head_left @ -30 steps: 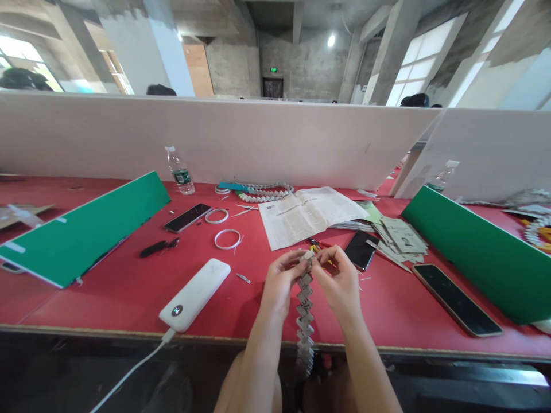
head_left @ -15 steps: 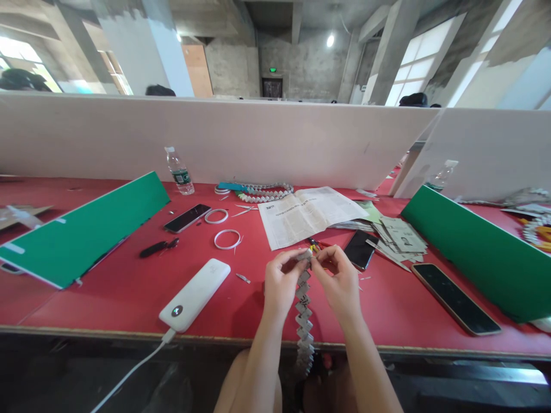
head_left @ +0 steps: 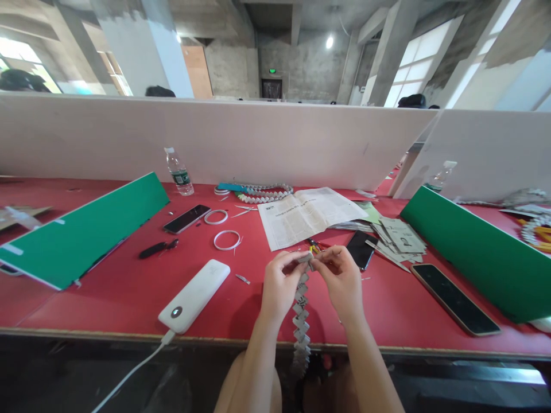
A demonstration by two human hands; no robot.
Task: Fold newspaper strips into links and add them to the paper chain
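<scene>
A zigzag chain of folded newspaper [head_left: 301, 324] hangs from my hands over the table's front edge, its lower end near my knees. My left hand [head_left: 279, 281] pinches the chain's top end between thumb and fingers. From the other side my right hand [head_left: 340, 278] grips that same end, thumb and forefinger close to the left fingertips. The exact fold between the fingertips is too small to make out. Just beyond the hands lie yellow-handled pliers [head_left: 315, 245], partly hidden, and a spread sheet of newspaper [head_left: 312, 215].
On the red table [head_left: 129, 310] lie a white power bank [head_left: 196, 295] with a cable, phones [head_left: 454, 298], white rings [head_left: 227, 240], scissors [head_left: 245, 210] and cut paper pieces [head_left: 402, 236]. Green dividers [head_left: 92, 229] flank the place. A water bottle [head_left: 178, 172] stands at the back left.
Both hands stay at the chain's top end with slightly shifted fingers. The hanging strip has swung a little to the left.
</scene>
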